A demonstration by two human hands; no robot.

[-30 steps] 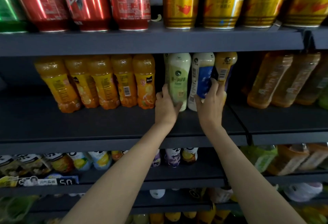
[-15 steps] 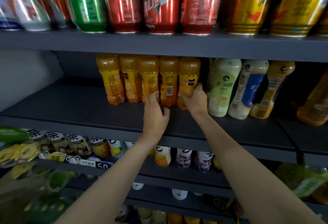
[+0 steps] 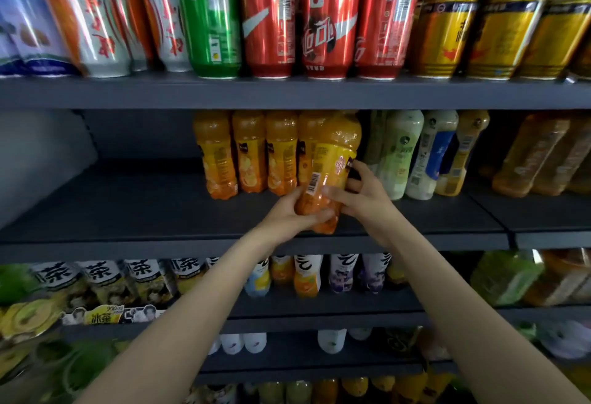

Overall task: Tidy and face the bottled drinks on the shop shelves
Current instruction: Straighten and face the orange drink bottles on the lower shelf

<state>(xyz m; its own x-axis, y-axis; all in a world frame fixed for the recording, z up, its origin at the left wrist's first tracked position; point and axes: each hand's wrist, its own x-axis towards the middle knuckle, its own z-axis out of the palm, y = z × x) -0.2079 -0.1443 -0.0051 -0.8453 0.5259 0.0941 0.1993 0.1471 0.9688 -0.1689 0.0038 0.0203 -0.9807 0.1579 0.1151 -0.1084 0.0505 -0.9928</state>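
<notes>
Orange juice bottle [image 3: 326, 176] held out at the front lip of the middle shelf [image 3: 128, 211], long axis near upright, top leaning slightly right, barcode side facing out. Left hand [image 3: 287, 215] cupped round the base, right hand [image 3: 361, 192] pinching the label, both equally close. Home row of orange bottles [image 3: 249, 154] just behind and left; probably needs twisting before sliding back.

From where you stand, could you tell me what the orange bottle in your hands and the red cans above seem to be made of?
Orange bottle: probably clear glossy plastic, since the juice shows through, with a printed film label. Red cans: likely thin metal, given their bright mirror-like streaks.
</notes>
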